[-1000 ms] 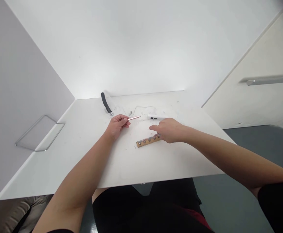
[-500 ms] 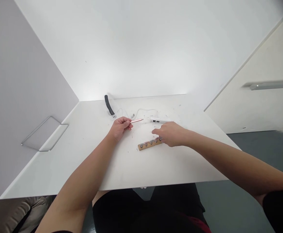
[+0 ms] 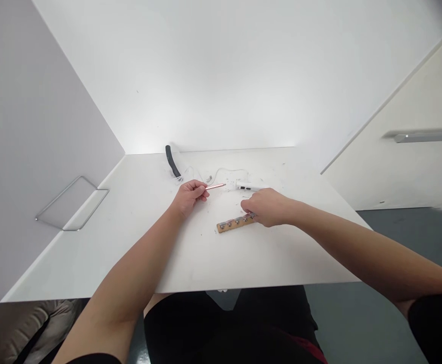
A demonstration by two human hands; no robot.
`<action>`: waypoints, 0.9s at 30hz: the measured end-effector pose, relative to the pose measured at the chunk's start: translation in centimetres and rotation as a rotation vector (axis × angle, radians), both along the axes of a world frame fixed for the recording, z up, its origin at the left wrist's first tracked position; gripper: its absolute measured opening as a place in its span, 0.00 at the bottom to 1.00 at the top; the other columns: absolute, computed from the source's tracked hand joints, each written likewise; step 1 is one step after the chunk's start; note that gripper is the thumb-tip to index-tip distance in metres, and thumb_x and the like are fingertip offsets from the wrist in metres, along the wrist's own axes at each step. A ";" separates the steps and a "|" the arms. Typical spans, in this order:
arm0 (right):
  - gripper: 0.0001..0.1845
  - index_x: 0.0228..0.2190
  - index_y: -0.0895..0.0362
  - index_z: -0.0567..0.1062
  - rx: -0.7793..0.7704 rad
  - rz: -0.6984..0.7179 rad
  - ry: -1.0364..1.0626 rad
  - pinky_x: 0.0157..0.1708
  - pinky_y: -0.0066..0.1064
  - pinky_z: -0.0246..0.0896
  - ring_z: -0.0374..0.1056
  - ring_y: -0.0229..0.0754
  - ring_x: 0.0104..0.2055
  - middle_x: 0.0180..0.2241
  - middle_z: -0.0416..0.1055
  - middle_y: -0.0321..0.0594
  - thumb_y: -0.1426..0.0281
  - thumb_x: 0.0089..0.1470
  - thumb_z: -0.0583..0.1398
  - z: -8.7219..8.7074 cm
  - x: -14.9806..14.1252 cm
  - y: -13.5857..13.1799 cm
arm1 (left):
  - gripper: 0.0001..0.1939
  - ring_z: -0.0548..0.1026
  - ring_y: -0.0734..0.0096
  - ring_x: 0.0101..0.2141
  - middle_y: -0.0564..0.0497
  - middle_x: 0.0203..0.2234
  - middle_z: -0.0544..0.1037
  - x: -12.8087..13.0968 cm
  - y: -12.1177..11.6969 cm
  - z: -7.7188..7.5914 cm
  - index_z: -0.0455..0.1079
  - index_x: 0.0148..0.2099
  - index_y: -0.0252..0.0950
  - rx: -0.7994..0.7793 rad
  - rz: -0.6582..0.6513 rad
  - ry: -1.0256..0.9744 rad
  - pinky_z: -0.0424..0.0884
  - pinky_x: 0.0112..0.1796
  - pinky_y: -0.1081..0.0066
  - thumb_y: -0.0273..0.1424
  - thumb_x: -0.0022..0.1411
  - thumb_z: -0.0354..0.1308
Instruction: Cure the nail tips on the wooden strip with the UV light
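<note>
In my left hand (image 3: 190, 197) is a slim pink pen-shaped tool (image 3: 215, 186), gripped between thumb and fingers, its thin tip pointing right. My right hand (image 3: 267, 206) is closed, its curled fingers over the right end of a tan strip (image 3: 236, 223) that carries several shiny round pieces in a row. That end of the strip is hidden, and what the fingers hold there I cannot make out. Just behind the right hand lies a white stick-like device (image 3: 246, 186) with dark buttons, partly covered by the hand.
A curved black bar (image 3: 173, 162) stands toward the back left, beside a thin white cable (image 3: 224, 169). Small dark specks dot the white table (image 3: 206, 263). A wire frame (image 3: 80, 202) is at the left edge, and white walls (image 3: 213, 76) enclose the back and left.
My right index finger, stretched out before, has curled in over the end of the strip. The left hand keeps the pink tool almost in place. The view has shifted slightly.
</note>
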State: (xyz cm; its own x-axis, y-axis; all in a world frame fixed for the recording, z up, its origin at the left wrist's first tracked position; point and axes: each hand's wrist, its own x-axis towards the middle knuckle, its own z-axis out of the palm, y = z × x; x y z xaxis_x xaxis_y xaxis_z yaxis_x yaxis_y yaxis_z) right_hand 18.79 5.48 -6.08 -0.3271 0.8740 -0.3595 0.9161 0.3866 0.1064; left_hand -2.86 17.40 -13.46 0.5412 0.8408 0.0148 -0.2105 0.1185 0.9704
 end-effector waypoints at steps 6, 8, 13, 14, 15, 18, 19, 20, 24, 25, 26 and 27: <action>0.08 0.30 0.53 0.65 0.004 -0.043 0.064 0.22 0.27 0.43 0.61 0.39 0.26 0.25 0.67 0.37 0.70 0.43 0.56 0.1 0.3 0.0 | 0.09 0.69 0.78 0.20 0.50 0.20 0.74 0.1 -0.1 0.0 0.68 0.33 0.31 0.002 0.007 0.000 0.65 0.26 0.75 0.31 0.49 0.59; 0.07 0.30 0.53 0.65 0.005 -0.052 0.073 0.22 0.27 0.44 0.61 0.39 0.27 0.25 0.67 0.36 0.70 0.43 0.56 0.0 0.4 0.0 | 0.08 0.69 0.78 0.20 0.50 0.20 0.74 0.1 -0.1 0.0 0.68 0.32 0.31 0.000 0.007 0.001 0.65 0.26 0.75 0.31 0.49 0.59; 0.05 0.27 0.53 0.65 0.000 -0.043 0.061 0.22 0.27 0.44 0.61 0.39 0.26 0.23 0.67 0.36 0.70 0.43 0.56 -0.1 0.5 0.1 | 0.08 0.69 0.78 0.19 0.50 0.20 0.74 0.1 -0.1 0.1 0.68 0.33 0.31 -0.005 0.005 -0.003 0.65 0.26 0.75 0.31 0.49 0.59; 0.04 0.27 0.53 0.65 -0.005 -0.040 0.063 0.22 0.27 0.44 0.61 0.39 0.26 0.23 0.67 0.36 0.70 0.43 0.56 -0.2 0.5 0.1 | 0.08 0.69 0.79 0.19 0.51 0.20 0.74 0.1 -0.1 0.2 0.68 0.33 0.31 -0.007 0.002 -0.003 0.65 0.26 0.75 0.30 0.49 0.59; 0.04 0.26 0.53 0.65 -0.009 -0.040 0.067 0.23 0.27 0.44 0.60 0.39 0.26 0.23 0.67 0.36 0.71 0.43 0.56 -0.2 0.5 0.1 | 0.08 0.69 0.79 0.19 0.51 0.20 0.74 0.1 -0.1 0.2 0.68 0.32 0.31 -0.009 0.000 -0.004 0.65 0.26 0.75 0.30 0.49 0.59; 0.03 0.26 0.53 0.66 -0.016 -0.053 0.081 0.23 0.27 0.45 0.61 0.39 0.27 0.24 0.67 0.36 0.71 0.44 0.56 -0.1 0.6 0.0 | 0.08 0.69 0.79 0.19 0.51 0.20 0.74 0.1 -0.2 0.4 0.67 0.32 0.31 -0.016 0.000 -0.003 0.65 0.26 0.75 0.30 0.49 0.59; 0.03 0.26 0.53 0.66 -0.016 -0.058 0.085 0.23 0.27 0.45 0.61 0.39 0.27 0.24 0.67 0.36 0.71 0.44 0.56 -0.1 0.6 0.0 | 0.08 0.69 0.79 0.19 0.51 0.20 0.74 0.1 -0.3 0.4 0.67 0.32 0.31 -0.016 0.000 -0.004 0.65 0.26 0.75 0.30 0.49 0.59; 0.03 0.26 0.53 0.66 -0.017 -0.063 0.087 0.23 0.27 0.45 0.61 0.39 0.27 0.24 0.67 0.36 0.71 0.44 0.55 -0.1 0.6 -0.1 | 0.08 0.69 0.79 0.19 0.51 0.20 0.74 0.1 -0.3 0.4 0.67 0.32 0.31 -0.017 0.001 -0.004 0.65 0.26 0.75 0.30 0.49 0.59; 0.03 0.26 0.54 0.68 -0.032 -0.079 0.088 0.22 0.27 0.46 0.61 0.40 0.28 0.25 0.68 0.37 0.70 0.44 0.56 0.1 0.6 -0.3 | 0.08 0.69 0.79 0.19 0.51 0.20 0.73 0.2 -0.3 0.4 0.68 0.32 0.31 -0.017 0.009 -0.002 0.65 0.25 0.75 0.30 0.49 0.59; 0.03 0.27 0.53 0.68 -0.032 -0.080 0.088 0.23 0.27 0.46 0.61 0.40 0.28 0.26 0.68 0.37 0.70 0.44 0.56 0.1 0.6 -0.3 | 0.08 0.69 0.78 0.20 0.51 0.20 0.74 0.2 -0.3 0.4 0.68 0.33 0.31 -0.015 0.009 -0.001 0.65 0.25 0.75 0.30 0.49 0.59; 0.03 0.27 0.53 0.68 -0.029 -0.079 0.090 0.23 0.28 0.46 0.62 0.40 0.29 0.26 0.68 0.37 0.70 0.44 0.56 0.1 0.7 -0.4 | 0.09 0.69 0.78 0.20 0.50 0.20 0.74 0.2 -0.3 0.4 0.68 0.33 0.31 -0.013 0.008 0.000 0.65 0.26 0.75 0.30 0.49 0.59; 0.03 0.27 0.53 0.69 -0.026 -0.077 0.093 0.23 0.28 0.46 0.62 0.40 0.29 0.26 0.69 0.37 0.69 0.44 0.56 0.1 0.7 -0.4 | 0.09 0.69 0.78 0.20 0.50 0.20 0.74 0.2 -0.3 0.4 0.68 0.33 0.31 -0.011 0.006 0.002 0.65 0.26 0.75 0.30 0.49 0.60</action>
